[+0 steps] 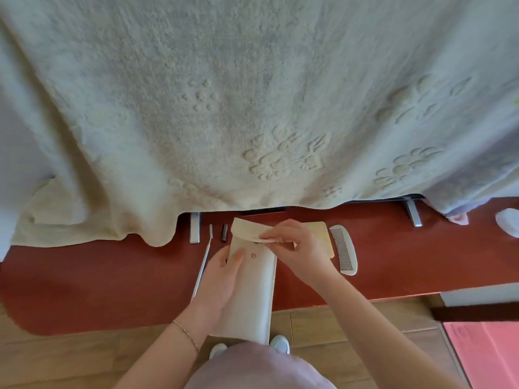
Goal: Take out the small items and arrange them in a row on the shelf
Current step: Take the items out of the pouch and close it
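Observation:
A long cream pouch (252,299) with a snap button hangs over the front edge of the red-brown shelf (112,282). My left hand (222,282) grips its left side below the button. My right hand (297,248) pinches the pouch's raised flap (247,230) at the mouth. On the shelf lie a thin metal tool (202,266) and a small dark tube (224,233) to the left of the pouch. To its right lie a yellow-pink patterned card (323,234), partly under my right hand, and a white comb (344,249).
A large cream embossed blanket (224,108) drapes over whatever stands on the shelf, two metal feet (194,227) showing beneath it. A white object (509,221) sits at the far right. Wood floor (56,357) and a pink mat (486,352) lie below.

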